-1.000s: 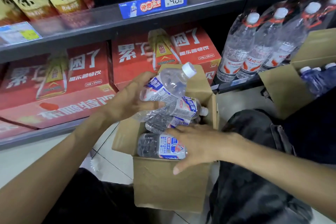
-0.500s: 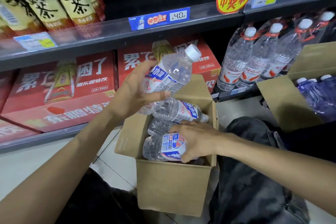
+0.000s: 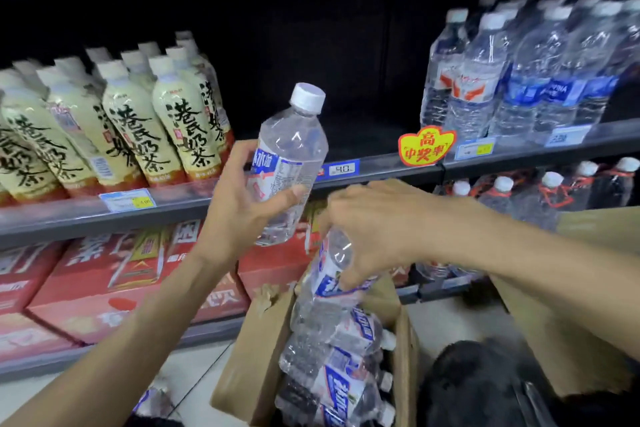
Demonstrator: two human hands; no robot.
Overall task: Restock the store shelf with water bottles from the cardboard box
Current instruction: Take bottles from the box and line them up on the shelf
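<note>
My left hand (image 3: 239, 208) grips a clear water bottle (image 3: 294, 149) with a white cap and blue-white label, held nearly upright in front of the middle shelf's edge (image 3: 374, 166). My right hand (image 3: 377, 232) holds a second water bottle (image 3: 329, 274) by its upper part, just above the open cardboard box (image 3: 249, 367). Several more bottles (image 3: 332, 364) of the same kind lie stacked inside the box. Behind the raised bottle the shelf has a dark empty gap (image 3: 346, 80).
Cream milk tea bottles (image 3: 138, 121) fill the shelf's left side, large water bottles (image 3: 519, 80) the right. Red drink cartons (image 3: 114, 270) sit on the bottom shelf, with big handled bottles (image 3: 554, 194) to their right. A second cardboard box (image 3: 588, 288) stands at right. My dark-clothed knee (image 3: 485, 388) is beside the box.
Both hands rose. The left lifted its bottle up to shelf height. The right pulled a bottle out of the box. My view tilted upward toward the middle shelf.
</note>
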